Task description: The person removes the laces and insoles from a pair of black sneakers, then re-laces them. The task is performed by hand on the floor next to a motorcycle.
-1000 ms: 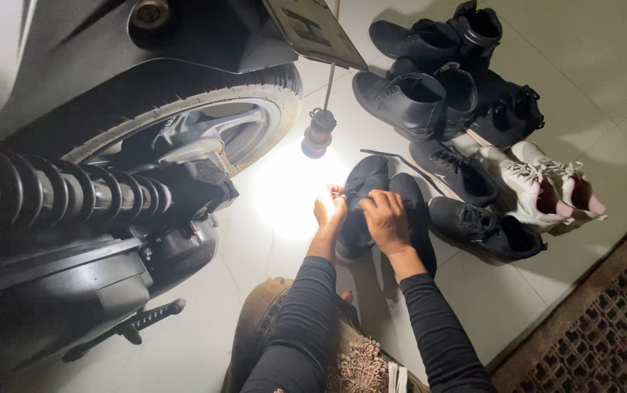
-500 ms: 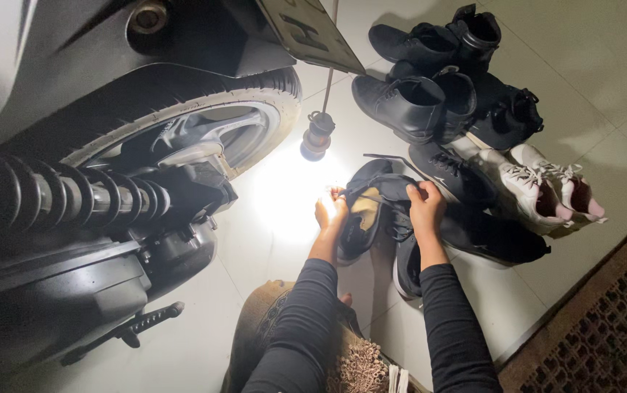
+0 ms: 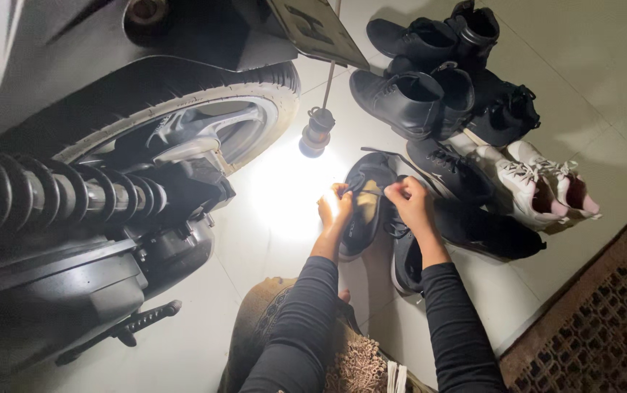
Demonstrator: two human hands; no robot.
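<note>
— Being gripped by both hands: black sneaker (image 3: 363, 206), tilted above the tiled floor (image 3: 270, 240) beside the motorcycle wheel (image 3: 182, 138).

— Hands' state?

— Left hand (image 3: 334, 207) and right hand (image 3: 409, 205) are being closed on its collar; second sneaker (image 3: 404, 258) is lying just beside.

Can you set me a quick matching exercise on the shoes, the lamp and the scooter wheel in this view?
Things:
1. black sneaker
2. work lamp
3. white sneakers
4. scooter wheel

Places or states:
A. lit, hanging on a cord
B. on the floor right of the hands
C. upper left, under the fender
D. gripped by left hand and right hand

Pairs: 1-D, 2-A, 3-B, 4-C
</note>
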